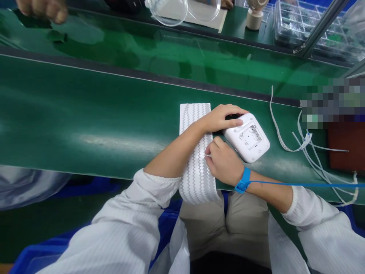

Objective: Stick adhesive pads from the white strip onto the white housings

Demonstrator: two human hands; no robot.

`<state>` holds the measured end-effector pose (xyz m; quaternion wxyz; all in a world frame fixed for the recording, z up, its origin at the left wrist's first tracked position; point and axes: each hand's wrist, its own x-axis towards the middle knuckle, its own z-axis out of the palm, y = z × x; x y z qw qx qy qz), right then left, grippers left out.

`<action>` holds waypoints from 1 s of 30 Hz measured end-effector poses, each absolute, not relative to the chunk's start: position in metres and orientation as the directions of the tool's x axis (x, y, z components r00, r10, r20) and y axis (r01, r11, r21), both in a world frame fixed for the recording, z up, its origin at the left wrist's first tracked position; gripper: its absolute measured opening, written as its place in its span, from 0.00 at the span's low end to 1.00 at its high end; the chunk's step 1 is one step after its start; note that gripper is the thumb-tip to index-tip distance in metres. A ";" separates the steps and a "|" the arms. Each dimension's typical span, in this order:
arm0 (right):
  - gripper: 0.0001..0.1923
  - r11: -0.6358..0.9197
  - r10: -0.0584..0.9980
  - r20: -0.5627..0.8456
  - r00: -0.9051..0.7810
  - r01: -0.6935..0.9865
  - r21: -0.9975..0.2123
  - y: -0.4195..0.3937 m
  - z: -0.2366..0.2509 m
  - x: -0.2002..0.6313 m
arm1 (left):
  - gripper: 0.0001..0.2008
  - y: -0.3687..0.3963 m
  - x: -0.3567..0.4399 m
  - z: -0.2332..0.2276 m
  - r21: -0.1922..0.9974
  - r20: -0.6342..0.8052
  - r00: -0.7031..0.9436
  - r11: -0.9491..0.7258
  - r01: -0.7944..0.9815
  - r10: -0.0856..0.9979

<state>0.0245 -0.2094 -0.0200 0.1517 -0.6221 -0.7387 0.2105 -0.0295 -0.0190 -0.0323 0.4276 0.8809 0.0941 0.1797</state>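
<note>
Head view: left hand (221, 118) lies flat on the white device (247, 137), fingers spread, pinning it near the tabletop (85, 114) front edge. Right hand (224, 161), fingers curled, pinches at the white zigzag sheet (196, 152) overhanging that edge, just beside the device.

A: Left hand (221, 117), entry?
B: Arm reaches forward and to the right, sleeve pushed up to the elbow; palm down, fingers (238, 112) stretched out flat, not curled.
A: Right hand (224, 161)?
B: Forearm comes in from the right, bare below the cuff, blue strap at the wrist; knuckles up, fingers curled under, just beneath the left hand.
</note>
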 end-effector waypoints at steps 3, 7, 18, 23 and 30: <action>0.08 0.165 0.983 0.017 -0.184 0.831 -0.531 -0.211 -0.024 0.029 | 0.37 -0.019 -0.029 -0.034 0.790 0.256 0.916 -0.613 -0.014 0.310; 0.09 0.208 0.975 0.030 -0.222 0.851 -0.481 -0.215 -0.025 0.028 | 0.36 -0.020 -0.027 -0.034 0.796 0.265 0.914 -0.605 -0.026 0.309; 0.11 0.173 0.979 -0.036 -0.202 0.906 -0.387 -0.222 -0.022 0.019 | 0.32 -0.021 -0.026 -0.034 0.794 0.298 0.906 -0.604 -0.061 0.300; 0.09 0.149 0.979 -0.056 -0.197 0.874 -0.462 -0.216 -0.016 0.022 | 0.34 -0.020 -0.027 -0.034 0.798 0.285 0.910 -0.601 -0.051 0.302; 0.09 0.129 0.974 -0.091 -0.208 0.835 -0.535 -0.210 -0.017 0.024 | 0.37 -0.019 -0.030 -0.034 0.804 0.265 0.910 -0.594 -0.025 0.320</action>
